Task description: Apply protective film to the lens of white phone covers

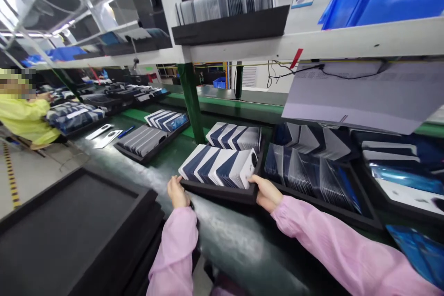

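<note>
Left hand and right hand each grip a near corner of the shallow black foam tray of white-and-navy slabs, right of the green steel post.

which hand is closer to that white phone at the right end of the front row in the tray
Right. The right hand grips the tray edge just below the white phone, nearly touching it; the left hand holds the tray's far left corner.

Belt lies open; neighbouring trays crowd the right.
</note>
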